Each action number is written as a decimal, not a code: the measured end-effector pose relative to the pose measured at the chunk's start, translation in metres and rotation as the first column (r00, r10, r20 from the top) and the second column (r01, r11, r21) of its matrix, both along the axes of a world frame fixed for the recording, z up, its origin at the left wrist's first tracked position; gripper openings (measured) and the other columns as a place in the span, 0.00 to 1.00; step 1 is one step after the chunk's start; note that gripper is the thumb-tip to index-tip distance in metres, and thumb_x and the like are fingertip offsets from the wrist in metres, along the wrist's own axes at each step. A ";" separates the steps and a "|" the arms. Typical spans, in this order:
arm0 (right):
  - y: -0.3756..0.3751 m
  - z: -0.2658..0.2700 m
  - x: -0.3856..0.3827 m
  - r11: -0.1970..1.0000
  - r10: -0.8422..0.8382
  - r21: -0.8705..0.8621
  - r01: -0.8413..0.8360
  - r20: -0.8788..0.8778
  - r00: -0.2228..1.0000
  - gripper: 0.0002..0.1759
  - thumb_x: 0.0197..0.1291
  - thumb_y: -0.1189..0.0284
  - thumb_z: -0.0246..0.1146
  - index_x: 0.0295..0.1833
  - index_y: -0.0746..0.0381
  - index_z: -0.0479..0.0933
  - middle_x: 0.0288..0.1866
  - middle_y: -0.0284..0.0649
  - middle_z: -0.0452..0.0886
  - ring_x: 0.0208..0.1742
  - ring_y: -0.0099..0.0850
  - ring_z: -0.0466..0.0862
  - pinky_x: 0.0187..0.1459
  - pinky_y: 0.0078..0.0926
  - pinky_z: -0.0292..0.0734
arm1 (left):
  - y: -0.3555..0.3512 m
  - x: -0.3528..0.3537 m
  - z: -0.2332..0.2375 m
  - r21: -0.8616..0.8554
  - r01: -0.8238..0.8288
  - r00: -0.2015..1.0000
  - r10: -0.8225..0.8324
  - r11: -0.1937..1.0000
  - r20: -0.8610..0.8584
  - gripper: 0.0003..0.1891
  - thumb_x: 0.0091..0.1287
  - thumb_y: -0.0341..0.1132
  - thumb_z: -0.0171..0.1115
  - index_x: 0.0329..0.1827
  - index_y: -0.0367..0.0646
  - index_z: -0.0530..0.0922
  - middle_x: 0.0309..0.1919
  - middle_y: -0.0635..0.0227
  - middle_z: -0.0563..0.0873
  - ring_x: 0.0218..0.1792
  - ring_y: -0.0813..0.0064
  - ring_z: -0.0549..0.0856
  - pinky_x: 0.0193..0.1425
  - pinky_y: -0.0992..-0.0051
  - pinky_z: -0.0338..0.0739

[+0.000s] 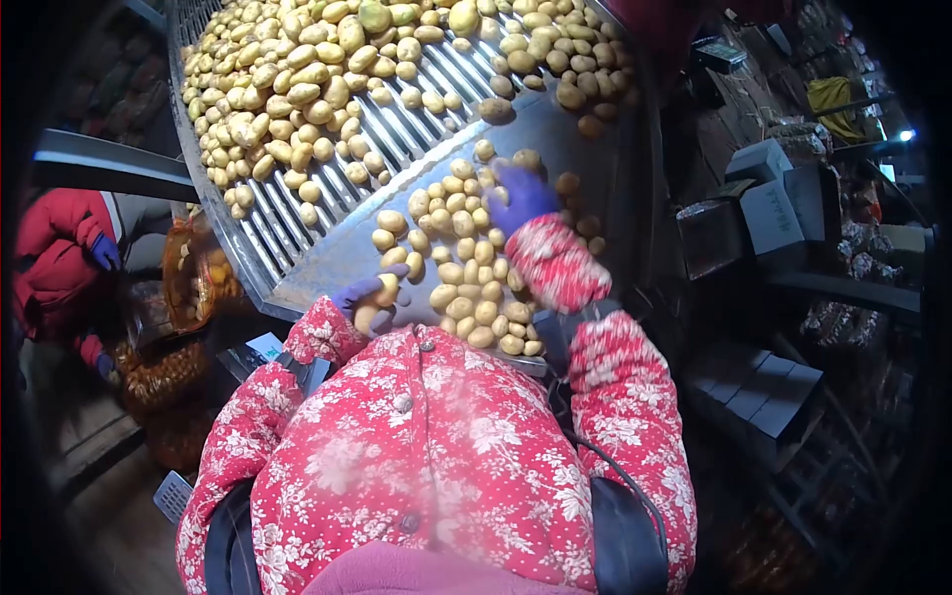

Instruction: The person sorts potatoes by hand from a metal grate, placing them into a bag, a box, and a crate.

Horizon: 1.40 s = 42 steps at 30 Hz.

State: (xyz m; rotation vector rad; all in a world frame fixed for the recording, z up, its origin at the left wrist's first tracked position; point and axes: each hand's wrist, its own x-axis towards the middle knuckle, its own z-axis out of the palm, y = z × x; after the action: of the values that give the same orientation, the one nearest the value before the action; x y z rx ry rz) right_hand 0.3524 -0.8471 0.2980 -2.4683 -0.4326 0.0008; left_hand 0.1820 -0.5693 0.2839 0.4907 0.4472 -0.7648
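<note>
Many yellow potatoes [464, 223] lie on a smooth metal tray [342, 253] in front of my body. My left hand [369, 297], in a purple glove, is closed around potatoes [385, 290] at the tray's near left edge. Farther right, my right hand [523, 198], also purple-gloved, reaches over the tray beside the loose potatoes. Motion blurs its fingers, and whether it holds anything is unclear. Beyond the tray, more potatoes [297, 94] are heaped on a slatted metal rack [426, 119].
At the left, a co-worker in a red jacket [59, 238] with a blue glove is near an orange mesh sack [188, 273]. Cardboard boxes [769, 213] stand at the right, with a grey box [759, 392] lower down. A metal rail [109, 159] crosses the upper left.
</note>
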 end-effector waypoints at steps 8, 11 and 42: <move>-0.023 -0.044 0.033 0.915 0.008 0.368 0.166 -0.429 0.903 0.25 0.62 0.66 0.65 0.62 0.63 0.72 0.53 0.45 0.81 0.52 0.36 0.82 0.55 0.33 0.77 | 0.007 -0.011 -0.011 0.016 -0.510 0.838 0.501 0.860 -0.218 0.30 0.71 0.54 0.53 0.65 0.39 0.71 0.64 0.51 0.76 0.62 0.53 0.77 0.55 0.51 0.79; 0.006 -0.063 -0.031 0.886 0.061 0.456 0.087 -0.300 0.952 0.26 0.59 0.67 0.69 0.62 0.61 0.74 0.52 0.42 0.81 0.50 0.29 0.81 0.53 0.25 0.78 | -0.010 -0.010 0.000 -0.099 -0.425 0.904 0.417 0.900 -0.092 0.28 0.70 0.58 0.51 0.58 0.42 0.78 0.67 0.49 0.72 0.68 0.45 0.70 0.63 0.41 0.72; 0.067 -0.019 -0.091 0.925 0.222 0.328 -0.193 -0.053 0.974 0.35 0.49 0.53 0.72 0.62 0.54 0.76 0.53 0.45 0.81 0.56 0.47 0.79 0.62 0.45 0.71 | -0.039 0.000 -0.001 -0.118 -0.499 0.824 0.512 0.859 0.244 0.28 0.70 0.47 0.55 0.68 0.43 0.64 0.68 0.55 0.69 0.70 0.56 0.67 0.69 0.55 0.68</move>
State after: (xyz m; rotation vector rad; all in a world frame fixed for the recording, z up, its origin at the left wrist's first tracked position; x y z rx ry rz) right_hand 0.2614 -0.7799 0.2790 -2.0840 -0.6035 0.1191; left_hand 0.1824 -0.6082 0.2830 0.3955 0.2829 -0.1857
